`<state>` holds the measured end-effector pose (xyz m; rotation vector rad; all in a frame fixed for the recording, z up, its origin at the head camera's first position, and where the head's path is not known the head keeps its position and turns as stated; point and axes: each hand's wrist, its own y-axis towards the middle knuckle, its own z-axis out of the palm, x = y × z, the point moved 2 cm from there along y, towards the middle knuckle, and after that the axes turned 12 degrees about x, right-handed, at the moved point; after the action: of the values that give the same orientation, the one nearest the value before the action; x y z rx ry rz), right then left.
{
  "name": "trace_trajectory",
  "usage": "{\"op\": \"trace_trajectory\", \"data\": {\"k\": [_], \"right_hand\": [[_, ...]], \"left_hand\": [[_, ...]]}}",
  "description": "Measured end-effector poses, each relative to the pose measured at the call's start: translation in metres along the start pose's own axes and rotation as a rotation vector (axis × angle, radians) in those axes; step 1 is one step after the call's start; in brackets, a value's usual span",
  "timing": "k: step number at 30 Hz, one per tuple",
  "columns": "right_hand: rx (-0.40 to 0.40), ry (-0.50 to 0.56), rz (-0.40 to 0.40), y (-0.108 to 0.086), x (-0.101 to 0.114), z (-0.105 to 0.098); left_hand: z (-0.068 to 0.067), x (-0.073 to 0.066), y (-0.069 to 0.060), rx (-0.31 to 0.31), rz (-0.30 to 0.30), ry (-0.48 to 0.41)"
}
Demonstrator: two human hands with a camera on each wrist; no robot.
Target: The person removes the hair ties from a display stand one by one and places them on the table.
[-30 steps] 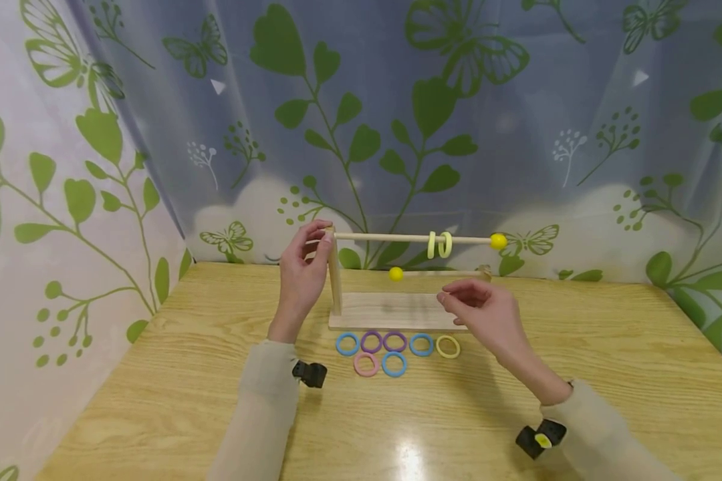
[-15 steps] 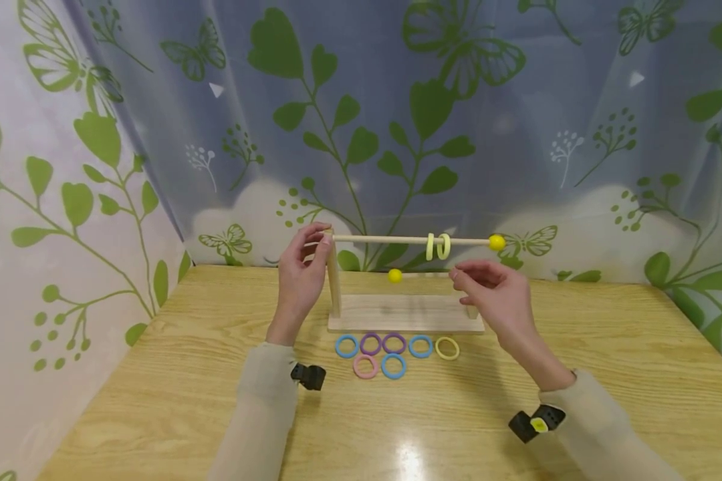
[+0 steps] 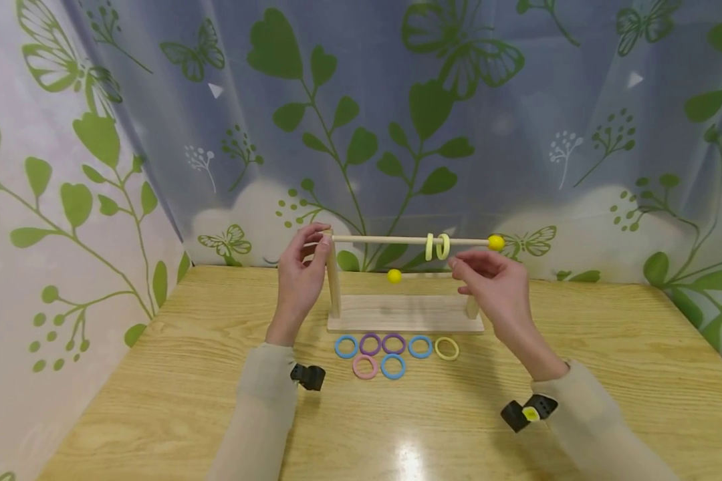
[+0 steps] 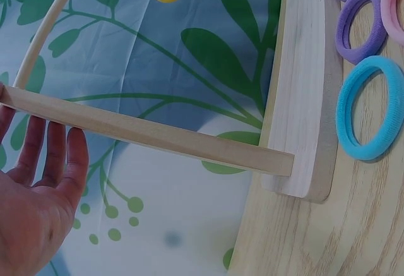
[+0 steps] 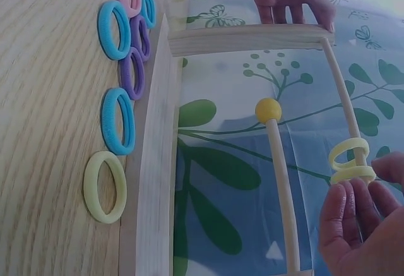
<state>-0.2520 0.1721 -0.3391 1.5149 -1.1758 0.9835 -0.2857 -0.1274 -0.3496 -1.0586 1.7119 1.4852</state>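
Note:
My left hand grips the top of the left post of a wooden stand, thumb and fingers at its upper end. From that post a wooden rod runs right to a yellow ball. Two pale yellow hair ties hang on this rod. Just below and right of them is my right hand, fingers loosely bent and thumb apart from the fingers in the right wrist view. Its fingertips lie close to the nearer yellow hair tie; whether they touch it, I cannot tell.
A lower rod with a yellow ball points left from the right post. Before the stand's base lie several hair ties: blue, purple, pink and one yellow hair tie. A patterned curtain hangs behind the table.
My right hand has risen from in front of the base to just beneath the hair ties on the upper rod. My left hand stays at the post; the hair ties have not moved.

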Motion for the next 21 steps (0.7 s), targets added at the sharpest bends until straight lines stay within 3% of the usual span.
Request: {"op": "trace_trajectory", "data": {"k": [13, 21], "right_hand": [[-0.015, 0.008, 0.0, 0.0046, -0.003, 0.0033], [-0.017, 0.012, -0.021, 0.0071, -0.0039, 0.0048]], "left_hand": [[0.0018, 0.0001, 0.0004, -0.01, -0.02, 0.005], [0.0006, -0.0001, 0.0004, -0.008, 0.002, 0.002]]}}
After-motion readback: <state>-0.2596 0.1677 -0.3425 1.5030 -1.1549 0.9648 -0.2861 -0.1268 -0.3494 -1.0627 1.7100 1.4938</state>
